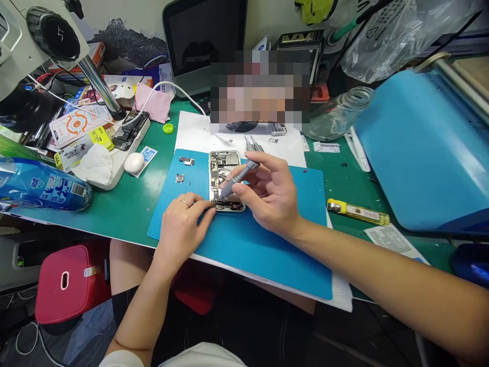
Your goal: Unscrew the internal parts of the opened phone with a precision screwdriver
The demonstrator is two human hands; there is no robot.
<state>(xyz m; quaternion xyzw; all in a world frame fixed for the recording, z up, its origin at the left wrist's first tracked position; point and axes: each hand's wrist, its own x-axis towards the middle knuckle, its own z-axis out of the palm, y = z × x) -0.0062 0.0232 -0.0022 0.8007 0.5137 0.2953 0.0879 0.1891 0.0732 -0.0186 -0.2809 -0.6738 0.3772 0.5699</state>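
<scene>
An opened smartphone (214, 176) lies on the blue mat (252, 255), its inner boards and parts exposed. My right hand (273, 196) grips a grey screwdriver (239, 182), held at a slant with its tip at the phone's lower left corner. Beside that corner is my left hand (183, 224), wearing a ring, its thumb and fingertips close together at the phone's edge. Whether those fingertips hold anything is too small to see. Left of the phone lie a small metal part (187, 161) and a small square part (180, 178).
Tweezers (252, 143) and tiny parts lie on white paper (191, 127) behind the phone. A yellow cutter (359, 211) and a glass jar (340, 114) are on the right. At left stand a microscope (57, 38), a blue bottle (46, 183) and a white round object (134, 163).
</scene>
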